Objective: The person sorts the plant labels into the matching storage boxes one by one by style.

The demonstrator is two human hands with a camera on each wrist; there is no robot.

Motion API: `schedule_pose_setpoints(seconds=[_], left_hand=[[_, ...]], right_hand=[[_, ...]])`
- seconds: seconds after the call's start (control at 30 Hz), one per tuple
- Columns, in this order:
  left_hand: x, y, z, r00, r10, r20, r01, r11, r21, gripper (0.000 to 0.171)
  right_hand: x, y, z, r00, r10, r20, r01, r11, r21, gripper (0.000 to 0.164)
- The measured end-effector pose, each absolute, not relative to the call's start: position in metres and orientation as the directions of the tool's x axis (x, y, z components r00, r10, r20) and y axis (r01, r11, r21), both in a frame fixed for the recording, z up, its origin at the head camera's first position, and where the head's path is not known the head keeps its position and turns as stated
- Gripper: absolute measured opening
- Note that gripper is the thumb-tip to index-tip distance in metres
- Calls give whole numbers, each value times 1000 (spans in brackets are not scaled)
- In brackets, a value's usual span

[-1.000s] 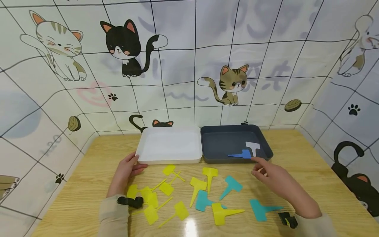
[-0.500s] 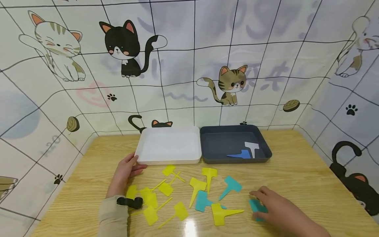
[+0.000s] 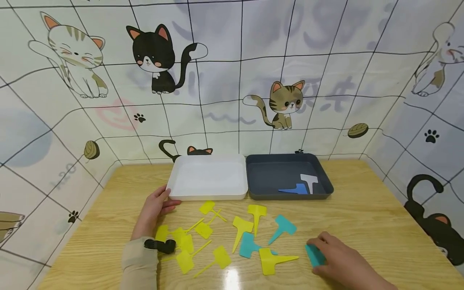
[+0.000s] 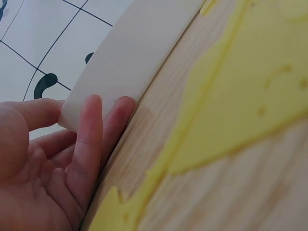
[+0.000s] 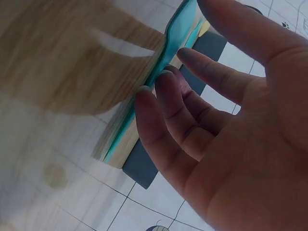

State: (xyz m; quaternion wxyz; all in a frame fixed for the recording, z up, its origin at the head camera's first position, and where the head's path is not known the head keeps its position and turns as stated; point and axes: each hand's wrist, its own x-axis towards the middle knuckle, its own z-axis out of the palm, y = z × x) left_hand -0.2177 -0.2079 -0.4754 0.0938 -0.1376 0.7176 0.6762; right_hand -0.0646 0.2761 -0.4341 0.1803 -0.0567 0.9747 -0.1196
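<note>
My left hand (image 3: pixel 154 209) grips the near left corner of the white tray (image 3: pixel 206 197); the left wrist view shows fingers along its front wall (image 4: pixel 130 53). My right hand (image 3: pixel 338 255) is low over the table at the right, thumb and curled fingers pinching a teal T-shaped plant label (image 3: pixel 314 255). In the right wrist view that label (image 5: pixel 180 31) is seen nearly edge-on at the fingertips; the hand hides its stem in the head view. Two other teal labels (image 3: pixel 282 229) and several yellow labels (image 3: pixel 268 262) lie spread between the hands.
The dark grey tray (image 3: pixel 268 173) stands against the white tray's right side. Inside it lie a blue label (image 3: pixel 299 188) and a white label (image 3: pixel 309 179). A cat-patterned cloth (image 3: pixel 224 88) rises behind and beside the wooden table (image 3: pixel 362 193).
My right hand has moved from the dark tray's front edge down and toward me to the rightmost teal label, and its fingers have closed on it. My left hand stays on the white tray.
</note>
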Motion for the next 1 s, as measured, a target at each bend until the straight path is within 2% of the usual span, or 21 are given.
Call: schedule_pose_setpoints(seconds=[0.3,0.53,0.8,1.0], left_hand=[[-217,-212,-477,-949,-72,-306,-309,42,950,60],[-217,-210,-476,-954,-52,-297,-299,41,953,56],[-218,-208,-478,-953,-61,-297,-300,37,953,57],[-217,-210,-479,-952,-68,-299,-302,40,953,59]], right_hand=[[-70,278,-435,-923,-137,-359,-28,955,-295,75],[-68,280,-438,-913,-79,-401,59,946,-319,66],[-66,284,-441,-884,-49,-465,142,919,-367,65],[-69,282,-442,-873,-12,-488,189,914,-360,65]])
